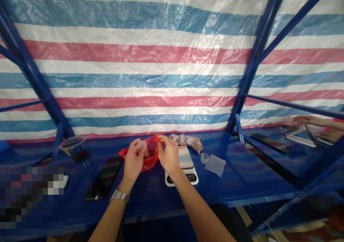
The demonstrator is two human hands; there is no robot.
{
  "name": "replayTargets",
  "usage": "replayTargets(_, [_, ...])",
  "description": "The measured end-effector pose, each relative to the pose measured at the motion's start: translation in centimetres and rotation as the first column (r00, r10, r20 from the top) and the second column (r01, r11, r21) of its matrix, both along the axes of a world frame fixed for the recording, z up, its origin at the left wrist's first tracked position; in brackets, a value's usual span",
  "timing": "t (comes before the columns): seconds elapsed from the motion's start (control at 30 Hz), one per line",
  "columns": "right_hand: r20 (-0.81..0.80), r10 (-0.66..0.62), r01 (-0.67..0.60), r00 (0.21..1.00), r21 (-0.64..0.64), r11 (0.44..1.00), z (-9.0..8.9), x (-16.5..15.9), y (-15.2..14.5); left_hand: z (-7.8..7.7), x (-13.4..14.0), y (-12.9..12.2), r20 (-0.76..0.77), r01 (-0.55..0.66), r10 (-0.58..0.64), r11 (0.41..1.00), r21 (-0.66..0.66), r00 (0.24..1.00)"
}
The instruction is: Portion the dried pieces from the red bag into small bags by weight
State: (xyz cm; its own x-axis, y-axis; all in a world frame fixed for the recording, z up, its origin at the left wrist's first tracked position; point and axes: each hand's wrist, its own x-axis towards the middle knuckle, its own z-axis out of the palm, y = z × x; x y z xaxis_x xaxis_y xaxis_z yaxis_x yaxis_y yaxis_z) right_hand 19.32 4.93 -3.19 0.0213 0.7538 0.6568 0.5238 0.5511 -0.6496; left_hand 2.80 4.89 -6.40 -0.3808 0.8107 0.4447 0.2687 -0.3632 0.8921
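Observation:
A red plastic bag (151, 165) lies open on the blue table, with brownish contents showing inside. My left hand (133, 163), with a metal watch at the wrist, is closed on a clear plastic packet (141, 148) at the bag's mouth. My right hand (169, 156) pinches the bag's right rim between thumb and fingers. Partly under my right forearm sits a white digital scale (186, 158). Behind it lie several filled clear packets (195, 143). Right of the scale are a small clear cup (204, 158) and a flat clear zip bag (215, 165).
A black phone (104, 179) lies left of my left hand. Farther left stands a clear plastic container (72, 145). Blue metal posts (245, 77) and a striped tarp (147, 81) bound the table. At far right, another person's hands (311, 121) are near a white-framed device (300, 136).

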Motion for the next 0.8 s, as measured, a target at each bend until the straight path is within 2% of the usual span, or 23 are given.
replayTargets(0.1, [0.000,-0.100,0.100,0.995,0.029,0.995,-0.2,0.0,-1.1,0.1,0.3,0.0,-0.004,0.030,-0.031,0.999,-0.033,1.000])
replayTargets(0.17, [0.037,-0.131,0.128,0.991,0.065,0.990,-0.1,-0.1,-1.8,0.2,0.6,-0.2,-0.062,0.019,-0.022,0.999,-0.049,0.998])
replayTargets(0.3, [0.153,-0.046,0.031,0.987,0.096,0.995,-0.1,-0.8,-2.3,0.3,1.2,-0.9,-0.245,0.021,-0.038,0.997,-0.074,0.969])
replayTargets(0.43, [0.120,-0.015,0.008,0.993,0.059,0.998,-0.5,-1.4,-1.9,0.2,1.5,-1.2,-0.325,0.084,-0.113,0.991,-0.101,0.939])
replayTargets(0.53, [0.071,0.002,-0.005,0.997,0.045,0.999,-0.7,-1.4,-1.6,0.3,1.6,-1.3,-0.370,0.041,-0.079,0.993,-0.110,0.926])
replayTargets(0.8, [0.069,0.044,-0.043,0.997,-0.015,0.999,-0.9,-1.5,-1.5,0.8,1.5,-1.6,-0.455,-0.032,-0.003,0.997,-0.070,0.891])
